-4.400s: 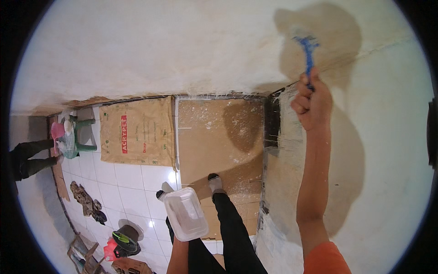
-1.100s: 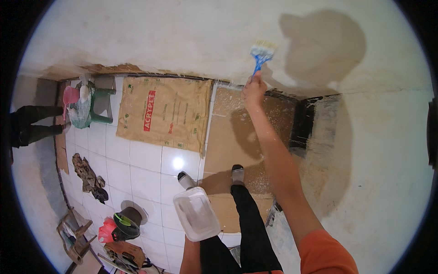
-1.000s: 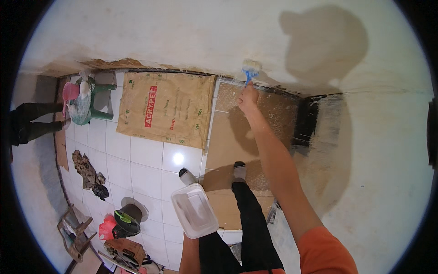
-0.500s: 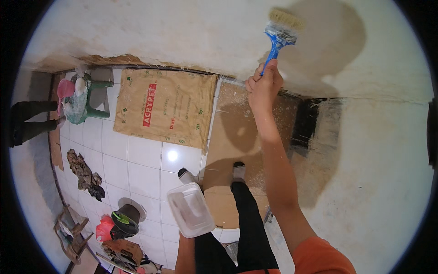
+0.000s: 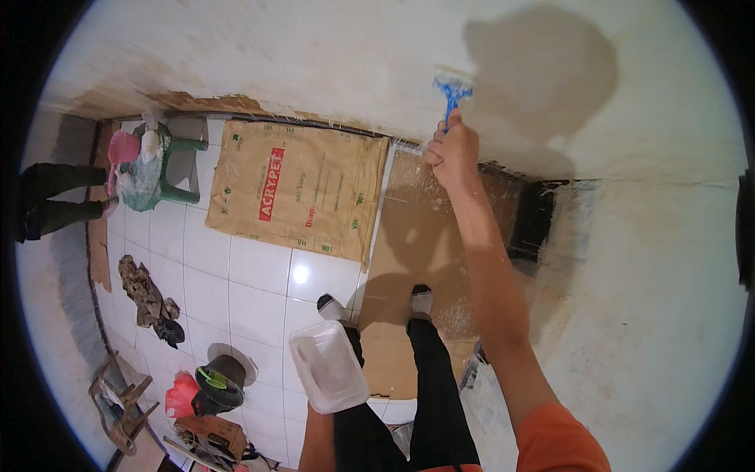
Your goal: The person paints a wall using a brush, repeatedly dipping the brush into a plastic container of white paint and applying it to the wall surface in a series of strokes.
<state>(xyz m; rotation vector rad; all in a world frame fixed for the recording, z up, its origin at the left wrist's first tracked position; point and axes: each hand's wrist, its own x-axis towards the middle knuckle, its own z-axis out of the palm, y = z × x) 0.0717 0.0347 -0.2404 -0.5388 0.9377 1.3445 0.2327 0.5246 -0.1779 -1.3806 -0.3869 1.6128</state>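
My right hand [image 5: 452,161] is closed round the handle of a blue brush [image 5: 450,93], raised over the off-white wall [image 5: 338,55], its pale bristle end blurred at the wall's surface. Low in the middle, a translucent white rectangular container [image 5: 329,366] rests on my left hand, which is hidden beneath it; my left forearm [image 5: 318,436] rises to it from the lower edge. My socked feet are below, the right one [image 5: 421,303] on brown cardboard [image 5: 409,236], beside white tiles [image 5: 252,291].
A printed paper sack [image 5: 244,181] lies along the wall. A green stool [image 5: 161,181] holds a pink dipper [image 5: 124,146]; another person's trousered legs [image 5: 59,200] show beside it. Crumpled dark material [image 5: 145,299], a black bucket [image 5: 220,381], red plastic [image 5: 179,393], a cardboard box [image 5: 208,436] and a wooden frame [image 5: 118,401] lie leftward.
Half a second ago the brush was higher and farther right; it has moved down and left with my right hand. The container has stayed in nearly the same place.
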